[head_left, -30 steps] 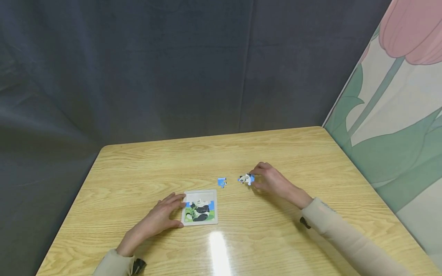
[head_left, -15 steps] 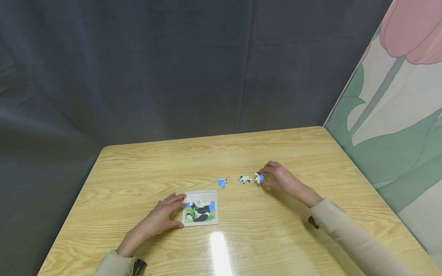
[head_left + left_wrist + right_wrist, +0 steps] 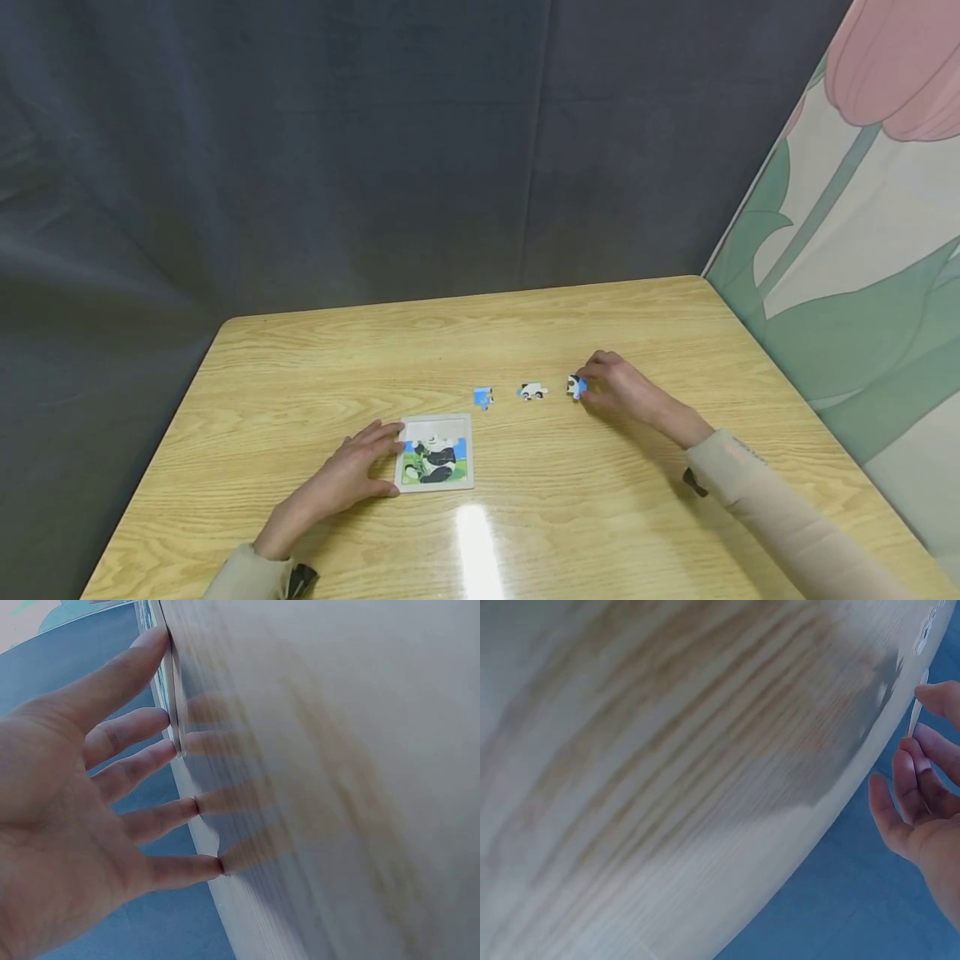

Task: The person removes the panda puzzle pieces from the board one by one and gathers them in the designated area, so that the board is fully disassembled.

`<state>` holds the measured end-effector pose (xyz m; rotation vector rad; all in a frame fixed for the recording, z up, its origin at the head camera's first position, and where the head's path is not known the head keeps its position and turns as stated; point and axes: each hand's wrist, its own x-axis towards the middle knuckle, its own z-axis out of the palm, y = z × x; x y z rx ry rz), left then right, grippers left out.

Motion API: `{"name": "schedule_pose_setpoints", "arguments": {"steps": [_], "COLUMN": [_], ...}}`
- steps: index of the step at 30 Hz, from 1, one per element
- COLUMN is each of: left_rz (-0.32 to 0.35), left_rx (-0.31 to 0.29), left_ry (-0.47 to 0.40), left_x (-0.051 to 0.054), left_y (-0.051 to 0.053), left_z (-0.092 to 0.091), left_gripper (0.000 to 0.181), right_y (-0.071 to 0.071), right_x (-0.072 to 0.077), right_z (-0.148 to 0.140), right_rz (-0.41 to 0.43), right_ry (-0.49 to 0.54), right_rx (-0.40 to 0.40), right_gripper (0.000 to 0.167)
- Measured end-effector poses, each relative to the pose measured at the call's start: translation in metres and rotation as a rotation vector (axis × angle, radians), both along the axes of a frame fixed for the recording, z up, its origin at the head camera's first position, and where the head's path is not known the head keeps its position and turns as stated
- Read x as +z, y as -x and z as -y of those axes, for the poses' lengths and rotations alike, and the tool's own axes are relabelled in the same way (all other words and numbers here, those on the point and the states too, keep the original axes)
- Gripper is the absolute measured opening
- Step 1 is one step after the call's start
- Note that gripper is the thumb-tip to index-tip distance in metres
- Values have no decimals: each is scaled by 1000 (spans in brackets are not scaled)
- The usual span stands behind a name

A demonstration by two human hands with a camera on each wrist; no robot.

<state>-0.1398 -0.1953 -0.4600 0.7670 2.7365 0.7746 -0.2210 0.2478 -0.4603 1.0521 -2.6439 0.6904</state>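
A square puzzle tray [image 3: 470, 479] with a pale rim lies on the table, its lower part filled with a panda picture and its upper part bare. My left hand [image 3: 352, 463] rests at its left edge, fingers spread; the left wrist view shows the fingers [image 3: 176, 871] fairly straight, touching the tray edge and table. Between thumb and fingers my right hand [image 3: 622, 390] pinches a blue, black and white puzzle piece [image 3: 576, 387], seen edge-on as a thin piece [image 3: 916, 712] in the right wrist view. Left of it lie a panda-face puzzle piece [image 3: 532, 390] and a blue puzzle piece [image 3: 482, 397].
The wooden table [image 3: 360, 358] reaches back to a dark curtain [image 3: 390, 167]. On the right stands a panel with a painted tulip [image 3: 862, 333]. A bright light reflection lies on the tabletop below the tray.
My right hand has moved right, taking the pinched puzzle piece away from the panda-face piece, which now lies apart from it. The left hand and the tray have stayed in place.
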Motion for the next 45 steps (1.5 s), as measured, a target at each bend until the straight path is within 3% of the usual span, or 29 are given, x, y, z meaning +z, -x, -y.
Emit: {"name": "schedule_pose_setpoints", "arguments": {"steps": [5, 12, 23, 31, 45], "left_rz": [-3, -11, 5, -10, -8], "left_rx": [-5, -8, -3, -14, -17], "left_ry": [-2, -7, -1, 16, 11], "left_x": [0, -3, 0, 1, 0], "left_y": [0, 0, 0, 0, 0], "left_z": [0, 1, 1, 2, 2], "left_gripper": [59, 59, 58, 58, 57], "right_y": [2, 3, 10, 13, 15], "right_x": [-1, -1, 1, 2, 1], "right_z": [-3, -5, -8, -8, -9], "right_rz": [-11, 65, 109, 98, 148], "right_ry": [-6, -57, -133, -131, -139], "right_rx": [25, 18, 55, 99, 85], "right_gripper": [24, 24, 25, 26, 28]}}
